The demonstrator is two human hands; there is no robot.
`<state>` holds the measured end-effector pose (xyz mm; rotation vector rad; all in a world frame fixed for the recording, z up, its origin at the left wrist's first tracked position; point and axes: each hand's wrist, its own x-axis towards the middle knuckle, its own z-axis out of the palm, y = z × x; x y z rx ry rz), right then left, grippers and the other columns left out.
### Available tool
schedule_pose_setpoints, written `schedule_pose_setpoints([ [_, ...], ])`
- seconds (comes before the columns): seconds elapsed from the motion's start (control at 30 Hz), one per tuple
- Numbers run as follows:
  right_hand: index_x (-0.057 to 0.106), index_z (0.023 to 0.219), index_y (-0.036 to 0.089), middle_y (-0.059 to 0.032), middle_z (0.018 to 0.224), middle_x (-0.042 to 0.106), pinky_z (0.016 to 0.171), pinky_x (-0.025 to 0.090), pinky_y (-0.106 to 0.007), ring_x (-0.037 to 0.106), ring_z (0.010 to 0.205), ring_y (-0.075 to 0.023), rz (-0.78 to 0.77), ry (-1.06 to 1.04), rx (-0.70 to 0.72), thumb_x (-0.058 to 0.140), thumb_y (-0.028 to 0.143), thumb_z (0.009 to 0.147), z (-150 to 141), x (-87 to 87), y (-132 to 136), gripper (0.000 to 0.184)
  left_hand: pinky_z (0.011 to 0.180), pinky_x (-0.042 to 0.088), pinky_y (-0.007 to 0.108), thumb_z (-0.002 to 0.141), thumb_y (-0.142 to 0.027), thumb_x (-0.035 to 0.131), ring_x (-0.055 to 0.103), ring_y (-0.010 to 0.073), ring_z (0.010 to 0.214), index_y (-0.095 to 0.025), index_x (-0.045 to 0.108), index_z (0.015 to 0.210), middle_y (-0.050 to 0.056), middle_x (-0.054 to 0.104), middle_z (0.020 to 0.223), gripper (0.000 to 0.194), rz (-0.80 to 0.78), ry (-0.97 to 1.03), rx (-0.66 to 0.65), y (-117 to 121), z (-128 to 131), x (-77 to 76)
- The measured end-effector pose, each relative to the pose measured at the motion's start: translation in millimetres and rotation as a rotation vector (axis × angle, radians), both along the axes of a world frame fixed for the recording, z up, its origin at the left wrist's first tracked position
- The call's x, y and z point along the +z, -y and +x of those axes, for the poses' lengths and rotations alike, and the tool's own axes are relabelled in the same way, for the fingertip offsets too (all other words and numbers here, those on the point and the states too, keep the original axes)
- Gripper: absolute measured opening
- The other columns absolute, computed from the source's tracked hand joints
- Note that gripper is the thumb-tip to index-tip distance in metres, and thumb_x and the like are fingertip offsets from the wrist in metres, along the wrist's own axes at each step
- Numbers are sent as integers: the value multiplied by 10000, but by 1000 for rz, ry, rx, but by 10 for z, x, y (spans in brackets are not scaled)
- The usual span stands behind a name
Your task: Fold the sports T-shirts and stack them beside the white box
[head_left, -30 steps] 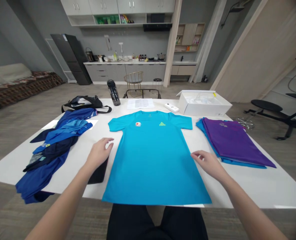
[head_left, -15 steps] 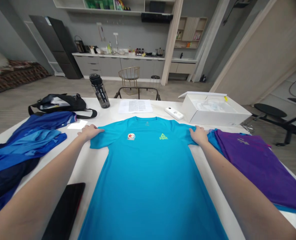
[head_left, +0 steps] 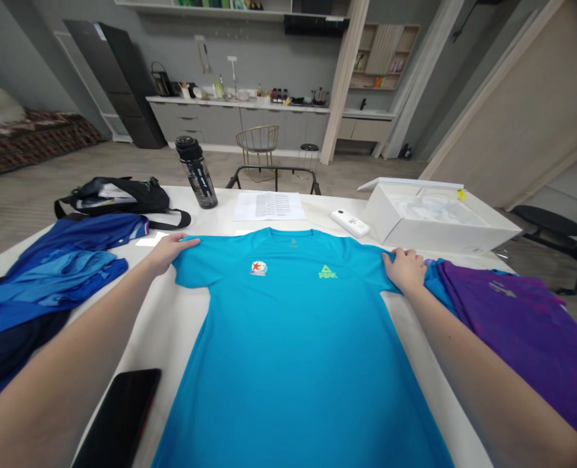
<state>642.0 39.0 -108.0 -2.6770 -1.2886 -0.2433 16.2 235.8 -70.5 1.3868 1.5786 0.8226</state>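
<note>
A turquoise T-shirt (head_left: 293, 344) lies flat, front up, on the white table (head_left: 171, 325), collar away from me. My left hand (head_left: 167, 252) grips the edge of its left sleeve, fingers closed on the cloth. At the other sleeve, my right hand (head_left: 405, 268) pinches the cloth in the same way. Both arms are stretched forward over the table.
A heap of blue garments (head_left: 49, 273) lies left, a purple shirt (head_left: 517, 325) on a turquoise one right. A black phone (head_left: 120, 416) lies near my left arm. Behind are a black bag (head_left: 117, 195), bottle (head_left: 196, 173), printed sheet (head_left: 268, 205), white remote (head_left: 349, 223) and open white box (head_left: 439, 218).
Both hands went from the shirt's sides up to its sleeves and closed on them. My head moved in closer over the table.
</note>
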Motion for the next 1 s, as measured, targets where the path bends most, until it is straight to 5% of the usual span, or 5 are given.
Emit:
schedule_pose_setpoints([
  [0.4, 660, 1196, 76, -254, 1230, 588, 918, 412, -540, 489, 1187, -393, -17, 187, 57, 395, 404, 1013, -161, 13, 22, 459, 710, 581, 337, 602, -498, 909, 715, 246, 813, -141, 721, 983, 98, 759, 923, 555, -197, 266, -122, 27, -190, 96],
  [0.57, 616, 1281, 107, -244, 1318, 561, 937, 396, -538, 483, 1202, -387, 128, 160, 159, 411, 374, 1012, -745, 190, -56, 430, 856, 575, 329, 546, -286, 948, 724, 262, 941, -142, 759, 906, 117, 775, 980, 432, -316, 240, -332, 99, -290, 121],
  [0.77, 653, 1201, 209, -160, 1356, 591, 1009, 387, -448, 493, 1252, -316, 157, 8, 751, 420, 405, 1033, -2203, 266, -319, 347, 863, 589, 400, 793, -428, 782, 716, 271, 993, -169, 688, 1147, 122, 753, 1077, 448, -2, 391, -21, 252, -114, -52],
  [0.87, 634, 1258, 219, -138, 1404, 585, 1068, 350, -482, 481, 1299, -309, 117, -50, 782, 400, 432, 1048, -2640, 132, -413, 380, 922, 561, 387, 884, -402, 666, 664, 281, 1140, -177, 664, 1146, 115, 736, 1138, 345, 66, 192, 193, 265, -33, -113],
  [1.0, 602, 1347, 228, -116, 1468, 559, 1136, 292, -503, 461, 1351, -298, 68, -99, 736, 389, 452, 1054, -2723, -46, -461, 426, 1016, 505, 394, 887, -323, 662, 557, 318, 1314, -185, 666, 1017, 140, 706, 1228, 190, 25, 127, 266, 216, -44, -132],
])
